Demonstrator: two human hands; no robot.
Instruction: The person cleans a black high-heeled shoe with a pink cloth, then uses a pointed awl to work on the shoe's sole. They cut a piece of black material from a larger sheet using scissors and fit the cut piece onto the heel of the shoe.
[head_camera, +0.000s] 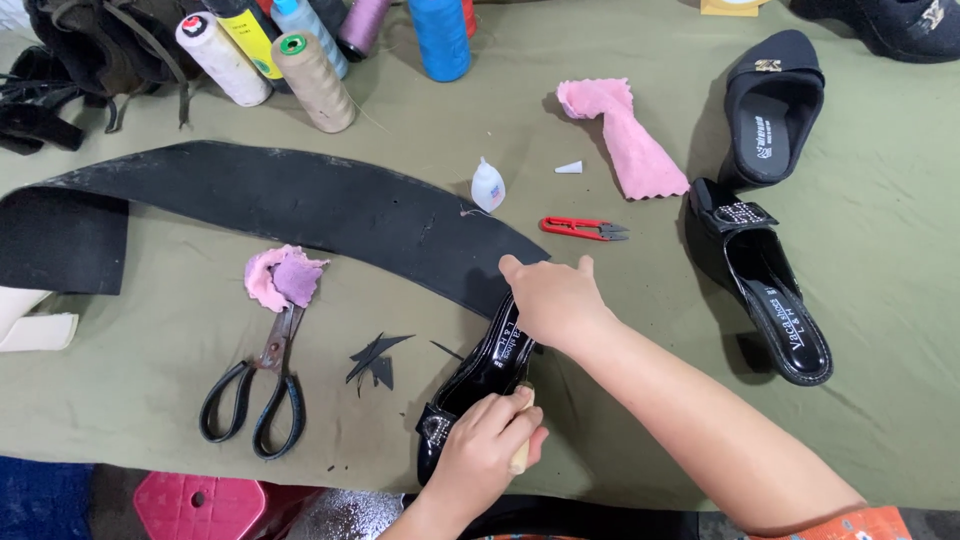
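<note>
A person works over an olive-green cloth-covered table (880, 250), both bare hands on a glossy black patent-leather shoe with a rhinestone buckle (478, 385). That shoe is the landmark here, lying at the near middle of the table.

Far to its left a long curved strip of black rubber sheet (250, 205) sweeps across the cloth, its right tip ending just above the shoe. Nearer, left of the shoe, lie black-handled steel scissors (258, 385) with a crumpled pink rag (283, 277) on the blades, then small black offcuts (375, 360) just beside the shoe.

The left hand (490, 450) rests on the toe end by the buckle, fingers curled closed around a small pale object; what it is cannot be told. The right hand (550, 298) presses flat on the heel end, fingers together, pinning the shoe rather than clenching it.

The shoe looks light and stiff, its shiny upper likely slick and easily scuffed; the firm heel and sole edge seem the safer holds, away from the buckle stones.

Above the shoe stand a small white squeeze bottle (488, 186) and red thread snips (580, 228). To its right lie a matching black patent shoe (765, 285) and a black suede slip-on (772, 105).
</note>
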